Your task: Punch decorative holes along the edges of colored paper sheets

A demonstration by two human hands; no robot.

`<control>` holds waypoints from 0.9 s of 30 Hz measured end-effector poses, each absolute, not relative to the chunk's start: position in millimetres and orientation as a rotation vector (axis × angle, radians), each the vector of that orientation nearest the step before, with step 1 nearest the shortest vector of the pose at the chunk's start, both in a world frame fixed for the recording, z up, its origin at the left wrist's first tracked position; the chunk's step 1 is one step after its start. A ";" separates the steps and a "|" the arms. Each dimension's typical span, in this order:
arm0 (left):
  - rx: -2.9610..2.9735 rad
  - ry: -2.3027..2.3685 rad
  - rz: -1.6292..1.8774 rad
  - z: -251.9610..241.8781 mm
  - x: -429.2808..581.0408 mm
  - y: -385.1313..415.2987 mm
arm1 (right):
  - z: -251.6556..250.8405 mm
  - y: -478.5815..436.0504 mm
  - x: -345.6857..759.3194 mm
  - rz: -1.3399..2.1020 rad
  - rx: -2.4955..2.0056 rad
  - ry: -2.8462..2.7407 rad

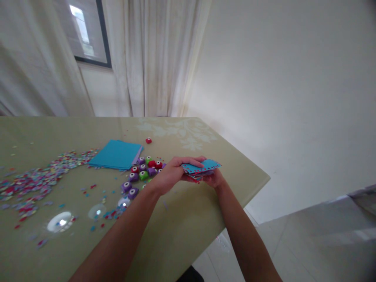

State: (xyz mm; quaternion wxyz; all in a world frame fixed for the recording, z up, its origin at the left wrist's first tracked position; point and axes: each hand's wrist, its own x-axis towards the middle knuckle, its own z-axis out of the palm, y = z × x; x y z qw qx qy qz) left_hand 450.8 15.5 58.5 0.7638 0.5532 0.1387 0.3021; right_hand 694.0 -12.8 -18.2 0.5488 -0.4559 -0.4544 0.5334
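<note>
Between my two hands is a stack of paper cards point(208, 166), with a blue card on top that has small red marks along its edge. My left hand point(179, 167) is closed on the stack's left side, its fingers lying over the top card. From the right and below, my right hand point(215, 178) grips the same stack; most of its fingers are hidden beneath. Layers of other colours, pink and red among them, show at the stack's near edge. Left of my left hand lie several small purple, green and red craft punches point(143, 175), each with a white-ringed dark spot.
A pile of blue paper sheets point(116, 154) lies left of the punches. Colourful paper bits point(44, 176) spread across the table's left side. One red punch point(148, 140) sits apart, farther back. The table edge point(252, 192) runs along the right, with a white wall point(288, 98) beyond.
</note>
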 end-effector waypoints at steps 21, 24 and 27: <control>1.077 0.132 0.268 74.3 418.7 18.5 | -24.6 -15.0 690.3 1.364 -1.112 -1.066; 1.115 0.261 0.274 78.3 418.5 19.7 | -23.1 -13.5 685.5 1.381 -1.130 -1.066; 1.163 0.302 0.288 79.6 416.7 20.2 | -19.6 -14.8 682.4 1.405 -1.132 -1.078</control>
